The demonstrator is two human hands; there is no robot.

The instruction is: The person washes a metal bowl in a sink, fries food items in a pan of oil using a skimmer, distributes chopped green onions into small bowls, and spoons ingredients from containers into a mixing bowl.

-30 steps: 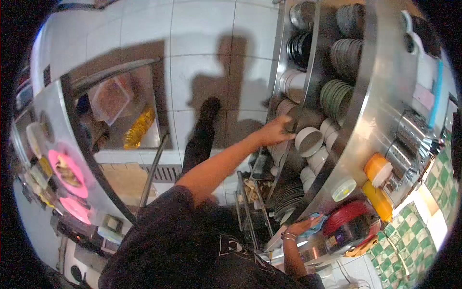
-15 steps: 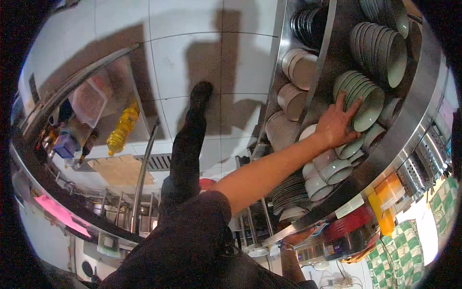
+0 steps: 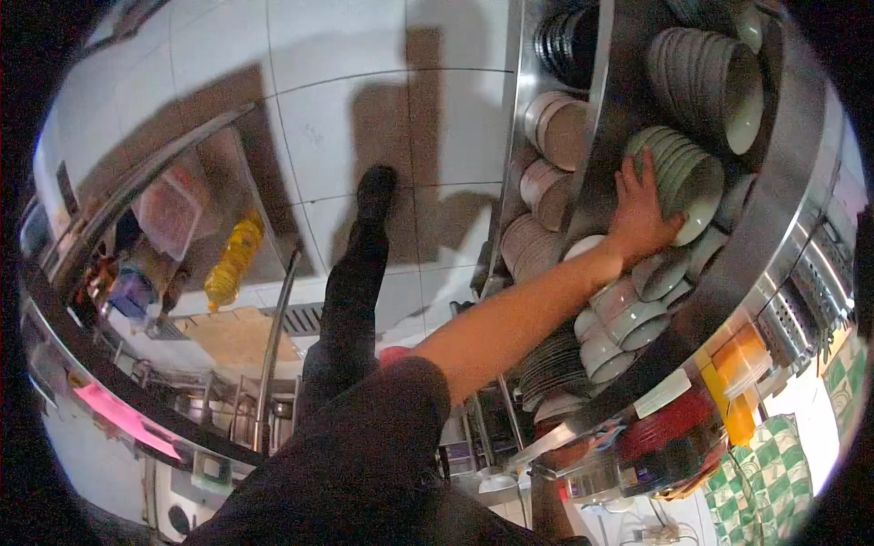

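My left hand (image 3: 645, 214) reaches across to a stack of green bowls (image 3: 696, 200) lying on its side in the metal shelf (image 3: 596, 164). Its fingers spread over the outside of the stack and the thumb lies at the front rim, closed round the bowls. Just below the wrist sit white bowls (image 3: 630, 314), tilted and nested. Larger grey bowls (image 3: 739, 100) stand above the green ones. My right hand (image 3: 572, 452) is at the lower right beside a blue cloth (image 3: 604, 439), partly hidden behind the shelf edge; its fingers are not clear.
Dark plates (image 3: 553, 369) stand on edge low in the shelf. Beside the right hand are a red-lidded pot (image 3: 669, 426) and an orange container (image 3: 739, 359). On the left, a yellow oil bottle (image 3: 234, 262) stands below a counter, and a metal rail (image 3: 278, 355) runs beside it.
My left hand has moved from the white bowls up and right to the green stack, then slightly left along it. The view has shifted, and the shelf edge now covers more of my right hand.
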